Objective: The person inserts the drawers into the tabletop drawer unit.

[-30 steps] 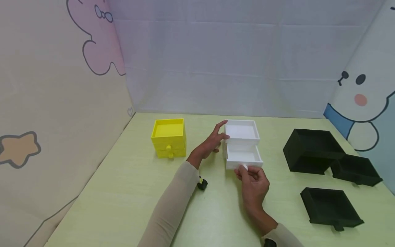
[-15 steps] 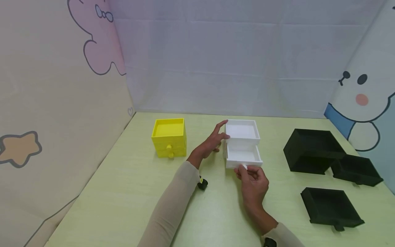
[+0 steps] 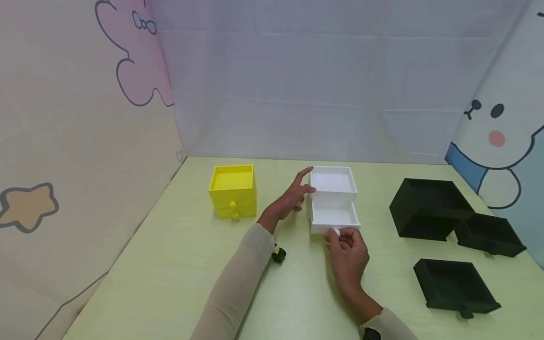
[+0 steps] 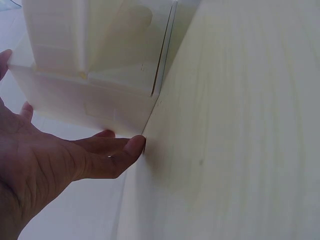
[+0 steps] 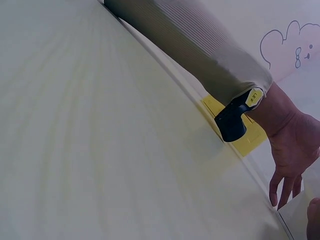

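White cabinet (image 3: pixel 333 179): upright on desk (image 3: pixel 170 274), between yellow cabinet (image 3: pixel 231 178) at left and black cabinet (image 3: pixel 429 208) at right. White drawer (image 3: pixel 333 211): extends from front of white cabinet, toward person. Right hand (image 3: pixel 350 257): pinches white knob (image 3: pixel 337 232) on drawer front. Left hand (image 3: pixel 289 198): fingers spread, touching left side of white cabinet. Two black drawers (image 3: pixel 454 285): one just beside black cabinet, other nearer person.

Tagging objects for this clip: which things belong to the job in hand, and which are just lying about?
In the job:
white box, left grip touching its side
white drawer, pulled out, right grip pinching its knob

Seemingly just lying about, untouched:
yellow drawer box
black box
far black drawer, beside that box
near black drawer
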`<state>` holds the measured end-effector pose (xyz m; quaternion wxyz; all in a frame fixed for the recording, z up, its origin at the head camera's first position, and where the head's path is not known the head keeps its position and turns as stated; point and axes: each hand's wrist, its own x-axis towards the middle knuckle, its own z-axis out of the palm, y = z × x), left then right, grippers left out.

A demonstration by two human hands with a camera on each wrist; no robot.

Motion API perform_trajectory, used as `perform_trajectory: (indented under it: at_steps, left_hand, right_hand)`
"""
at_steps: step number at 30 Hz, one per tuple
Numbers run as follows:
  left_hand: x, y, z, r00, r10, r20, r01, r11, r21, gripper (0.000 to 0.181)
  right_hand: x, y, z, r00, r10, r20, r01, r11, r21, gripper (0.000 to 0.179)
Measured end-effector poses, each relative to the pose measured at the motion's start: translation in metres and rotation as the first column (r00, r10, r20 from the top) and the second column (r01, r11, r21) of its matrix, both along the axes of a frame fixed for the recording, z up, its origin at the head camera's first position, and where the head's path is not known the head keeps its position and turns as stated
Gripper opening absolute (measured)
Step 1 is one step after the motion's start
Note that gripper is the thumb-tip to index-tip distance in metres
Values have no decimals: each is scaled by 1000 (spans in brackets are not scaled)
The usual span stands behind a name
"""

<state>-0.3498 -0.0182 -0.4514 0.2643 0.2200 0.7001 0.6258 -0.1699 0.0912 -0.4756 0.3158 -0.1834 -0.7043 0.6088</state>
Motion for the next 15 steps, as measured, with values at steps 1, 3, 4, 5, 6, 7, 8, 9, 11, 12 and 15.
perform_trajectory:
  at_steps: [1,3,4,5,6,7,8,9,11,12,15]
  left_hand:
    - [0,0,0,1000,0,-1,0,1000,0,60]
    - [0,0,0,1000,0,-1,0,1000,-1,60]
    - [0,0,0,1000,1,-1,-1,1000,-2,60]
    - [0,0,0,1000,1,-2,-1,1000,-2,60]
    - [0,0,-1,1000,0,-3,0,1000,-3,59]
    - [0,0,-1,1000,-1,-4,1,1000,-4,59]
    - [-1,0,-1,1000,-2,-4,2,1000,-5,59]
    - [-1,0,-2,1000,-2,-2,2,1000,-7,59]
    - [-1,0,-2,1000,-4,-2,4,1000,-8,59]
    - [-1,0,-2,1000,-5,-3,5,1000,-8,59]
    - [-1,0,-1,1000,-2,-3,2,1000,-7,59]
  right_hand:
    - [0,1,0,1000,-13,10,13,999,36,16]
    - [0,2,0,998,-49,25,45,992,119,17]
    - [0,3,0,998,-63,25,59,987,152,17]
    - [0,3,0,997,-78,23,72,980,186,17]
    - [0,4,0,995,-92,24,85,973,215,17]
    - [0,4,-1,994,-106,22,98,965,243,17]
    - [0,5,-1,994,-112,19,104,961,257,16]
    - [0,5,-1,993,-115,16,107,959,263,16]
    - [0,5,-1,992,-122,11,114,955,275,16]
    - [0,5,-1,992,-123,10,116,954,276,16]
    - [0,5,-1,992,-128,-4,123,951,283,16]
